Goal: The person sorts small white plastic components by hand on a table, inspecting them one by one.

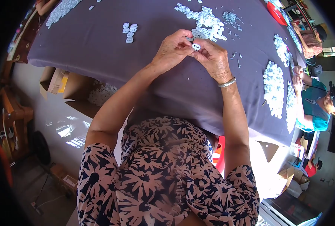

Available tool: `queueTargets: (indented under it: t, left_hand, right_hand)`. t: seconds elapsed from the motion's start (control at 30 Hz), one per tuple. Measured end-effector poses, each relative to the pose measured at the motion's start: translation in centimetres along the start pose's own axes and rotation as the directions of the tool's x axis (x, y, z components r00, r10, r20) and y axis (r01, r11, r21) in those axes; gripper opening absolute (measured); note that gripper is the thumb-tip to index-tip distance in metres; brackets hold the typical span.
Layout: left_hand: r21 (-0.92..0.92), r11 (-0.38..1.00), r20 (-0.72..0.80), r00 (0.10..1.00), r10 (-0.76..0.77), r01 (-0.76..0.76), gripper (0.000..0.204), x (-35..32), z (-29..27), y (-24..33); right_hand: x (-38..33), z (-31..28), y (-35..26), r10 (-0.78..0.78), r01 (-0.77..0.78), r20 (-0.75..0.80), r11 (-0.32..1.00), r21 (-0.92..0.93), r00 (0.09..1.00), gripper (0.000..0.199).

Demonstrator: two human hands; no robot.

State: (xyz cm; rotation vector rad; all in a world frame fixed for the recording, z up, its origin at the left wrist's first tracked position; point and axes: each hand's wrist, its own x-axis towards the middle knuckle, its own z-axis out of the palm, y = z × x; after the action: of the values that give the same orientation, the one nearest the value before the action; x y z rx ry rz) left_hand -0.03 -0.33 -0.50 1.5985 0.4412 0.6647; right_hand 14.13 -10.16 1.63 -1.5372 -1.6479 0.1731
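Note:
Close together over the dark tablecloth (pixel 111 56), my two hands meet at a small white plastic piece with two dark holes (pixel 196 47). My left hand (pixel 174 49) pinches its left side with thumb and fingertips. On the other side, the thumb and fingers of my right hand (pixel 212 60) close on the same piece. Just beyond my hands lies a loose pile of similar white pieces (pixel 205 20). Right of that pile are scattered small grey screw-like parts (pixel 231 17). A little cluster of white pieces (pixel 130 32) rests farther left.
Large heaps of white pieces (pixel 274 88) lie along the table's right side, with a red basin (pixel 276 14) at the far right. Other people (pixel 314 101) sit there, hands at the table. An open cardboard box (pixel 79 88) of white pieces stands below the left edge.

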Motion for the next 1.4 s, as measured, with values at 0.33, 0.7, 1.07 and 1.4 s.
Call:
queueTargets:
  t: [0.33,0.7,1.07,1.4]
  left_hand:
    - [-0.079,0.994,0.013,0.998,-0.069,0.070,0.038,0.2,-0.6,1.2]
    - [-0.231,0.972,-0.017,0.998,-0.053,0.048,0.041,0.0,0.0,-0.2]
    - [-0.148,0.986,0.090,0.994,-0.066,0.078,0.038,0.0,-0.7,0.4]
    - [-0.221,0.973,0.115,0.993,-0.041,0.066,0.037,-0.3,-0.5,0.0]
  right_hand:
    - [0.1,0.1,-0.3,-0.048,0.048,-0.054,0.999,-0.001,0.997,0.032]
    - [-0.1,0.6,-0.3,-0.081,0.078,-0.047,0.994,-0.073,0.996,0.031]
    - [-0.3,0.7,0.8,-0.184,0.230,0.163,0.912,-0.339,0.969,0.029]
    - [-0.9,1.1,0.8,-0.149,0.226,0.219,0.894,-0.388,0.964,0.029]
